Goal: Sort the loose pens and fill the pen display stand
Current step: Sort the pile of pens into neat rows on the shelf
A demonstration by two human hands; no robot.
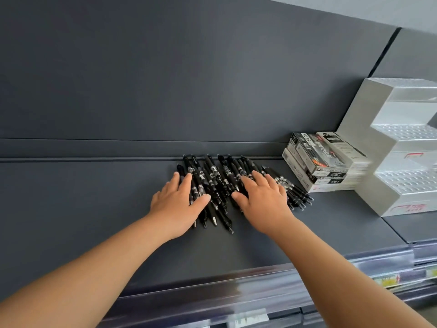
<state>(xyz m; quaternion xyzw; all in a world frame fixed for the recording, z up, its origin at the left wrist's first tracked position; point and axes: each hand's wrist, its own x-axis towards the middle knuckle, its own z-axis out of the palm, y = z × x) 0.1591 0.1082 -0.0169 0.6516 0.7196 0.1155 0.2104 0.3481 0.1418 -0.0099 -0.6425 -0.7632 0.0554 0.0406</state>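
pens (214, 177) lie heaped on a dark grey shelf (82, 209) near stacked boxes (316, 159).

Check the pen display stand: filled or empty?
Empty where visible: the display stand tiers show bare holes; the pens lie loose on the shelf. Its right side is cropped.

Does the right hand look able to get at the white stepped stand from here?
Probably yes: the right hand rests flat on the pens, holding nothing, and bare shelf in front of the stacked boxes leads to the stand.
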